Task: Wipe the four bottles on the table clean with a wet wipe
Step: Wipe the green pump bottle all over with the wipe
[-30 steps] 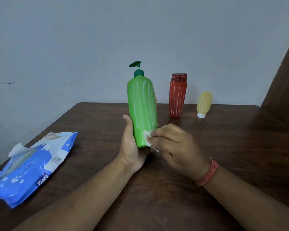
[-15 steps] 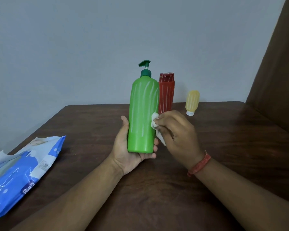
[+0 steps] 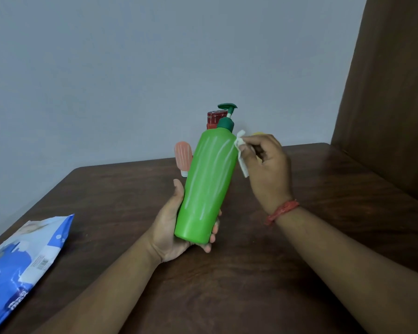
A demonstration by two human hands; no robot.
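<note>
1. Green bottle (image 3: 206,189) is leaning, pump top pointing up and a bit right, above the tabletop (image 3: 323,237).
2. Left hand (image 3: 174,230) is curling around its bottom.
3. Right hand (image 3: 267,169) is pinching a wet wipe (image 3: 241,153) against its shoulder.

A plain indoor room, most likely in a home, though nothing fixes it firmly; a dark brown wood-grain desk (image 3: 299,273) with a rounded far corner stands against a bare grey-blue painted wall (image 3: 130,68); at the right a tall dark brown wooden panel (image 3: 391,92) rises beside the desk, whether a door, a wardrobe or a headboard cannot be told; the goods on show are household toiletries: a green pump bottle (image 3: 208,186), a red bottle (image 3: 214,119) behind it, a small pink bottle (image 3: 182,157) standing on its cap, and a blue pack of wet wipes (image 3: 17,268) lying at the left edge.
</note>
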